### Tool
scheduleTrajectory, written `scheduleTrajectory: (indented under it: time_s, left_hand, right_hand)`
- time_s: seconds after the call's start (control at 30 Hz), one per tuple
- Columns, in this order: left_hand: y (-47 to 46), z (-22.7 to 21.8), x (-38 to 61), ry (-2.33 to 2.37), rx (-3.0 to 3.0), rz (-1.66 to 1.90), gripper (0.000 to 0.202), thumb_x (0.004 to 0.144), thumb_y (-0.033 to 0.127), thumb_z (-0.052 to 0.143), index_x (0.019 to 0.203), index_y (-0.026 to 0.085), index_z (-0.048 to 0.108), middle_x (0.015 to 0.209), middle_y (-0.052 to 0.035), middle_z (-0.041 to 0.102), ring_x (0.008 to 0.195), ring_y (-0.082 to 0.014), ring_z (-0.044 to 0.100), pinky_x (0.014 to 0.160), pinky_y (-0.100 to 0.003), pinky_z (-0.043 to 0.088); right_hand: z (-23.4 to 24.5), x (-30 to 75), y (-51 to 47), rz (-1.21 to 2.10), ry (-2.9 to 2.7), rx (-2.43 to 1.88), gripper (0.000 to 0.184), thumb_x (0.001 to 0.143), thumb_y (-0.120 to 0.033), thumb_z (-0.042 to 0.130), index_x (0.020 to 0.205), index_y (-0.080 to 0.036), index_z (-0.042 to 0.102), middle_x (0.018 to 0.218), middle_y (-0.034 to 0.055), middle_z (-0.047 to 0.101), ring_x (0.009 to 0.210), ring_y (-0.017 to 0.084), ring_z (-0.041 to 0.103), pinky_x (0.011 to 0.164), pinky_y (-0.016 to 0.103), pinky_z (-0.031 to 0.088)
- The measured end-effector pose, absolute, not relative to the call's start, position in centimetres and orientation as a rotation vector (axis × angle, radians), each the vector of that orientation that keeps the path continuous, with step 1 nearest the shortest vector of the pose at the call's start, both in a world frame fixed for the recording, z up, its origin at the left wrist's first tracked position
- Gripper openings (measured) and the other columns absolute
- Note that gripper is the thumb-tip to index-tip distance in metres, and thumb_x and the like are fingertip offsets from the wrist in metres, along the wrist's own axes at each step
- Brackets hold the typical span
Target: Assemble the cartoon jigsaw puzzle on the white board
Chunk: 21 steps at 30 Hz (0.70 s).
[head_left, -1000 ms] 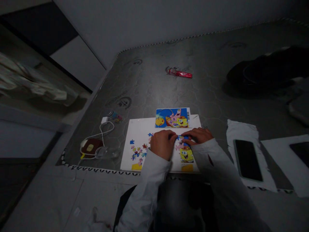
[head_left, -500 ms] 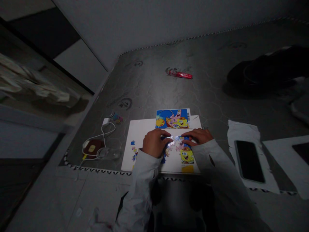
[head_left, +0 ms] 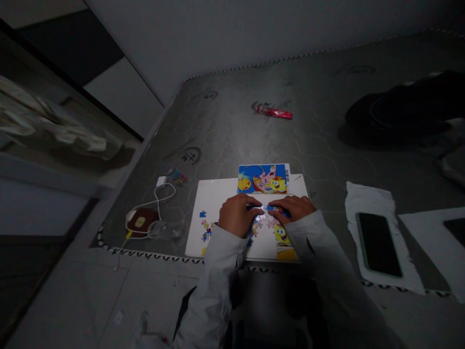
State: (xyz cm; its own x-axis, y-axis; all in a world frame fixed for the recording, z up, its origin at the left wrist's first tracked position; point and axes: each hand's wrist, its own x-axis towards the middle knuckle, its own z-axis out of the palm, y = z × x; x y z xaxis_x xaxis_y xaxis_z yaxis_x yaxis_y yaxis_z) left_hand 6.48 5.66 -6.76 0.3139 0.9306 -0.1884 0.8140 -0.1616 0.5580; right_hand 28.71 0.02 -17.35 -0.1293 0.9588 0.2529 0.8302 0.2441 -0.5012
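Note:
A white board (head_left: 210, 194) lies on a grey mattress, lit in an otherwise dark room. On it a half-built cartoon jigsaw (head_left: 281, 235) shows a yellow figure. My left hand (head_left: 236, 215) rests curled on the puzzle's left part, fingertips pressed on pieces near the middle. My right hand (head_left: 290, 207) lies just to the right, fingers bent down onto a blue piece. The fingertips of both hands nearly meet. Loose pieces (head_left: 205, 228) lie scattered at the board's left. A colourful reference picture (head_left: 263, 178) sits at the board's far edge.
A dark phone (head_left: 379, 245) lies on white paper to the right. At left are a white charger with cable (head_left: 160, 186) and a brown round object (head_left: 140, 220). A red wrapper (head_left: 274, 112) lies farther back. A dark bundle (head_left: 403, 114) occupies the far right.
My left hand drew left, then came back toward the middle. My right hand slid slightly left, so both sets of fingertips now meet over the puzzle's centre. The view shifted a little.

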Motion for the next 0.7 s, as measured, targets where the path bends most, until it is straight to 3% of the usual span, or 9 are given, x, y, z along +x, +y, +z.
scheduleTrajectory:
  time_s: [0.5, 0.7]
  left_hand:
    - [5.54, -7.15, 6.56, 1.514, 2.043, 0.282, 0.014, 0.092, 0.025, 0.097, 0.104, 0.032, 0.094, 0.120, -0.0039, 0.090, 0.119, -0.0290, 0.083, 0.108, -0.042, 0.063]
    - [5.51, -7.47, 6.39, 1.503, 2.037, 0.309, 0.014, 0.092, 0.026, 0.097, 0.105, 0.030, 0.094, 0.120, -0.0045, 0.090, 0.118, -0.0294, 0.083, 0.108, -0.043, 0.062]
  right_hand:
    - [-17.13, 28.86, 0.20, 0.369, -1.989, -1.592, 0.033, 0.110, -0.058, 0.067, 0.122, -0.036, 0.090, 0.091, 0.0058, 0.082, 0.094, 0.026, 0.074, 0.081, 0.039, 0.040]
    - [-16.74, 28.57, 0.03, 0.385, -1.958, -1.614, 0.031, 0.111, -0.054, 0.066, 0.122, -0.037, 0.090, 0.099, 0.0059, 0.085, 0.098, 0.027, 0.075, 0.083, 0.040, 0.042]
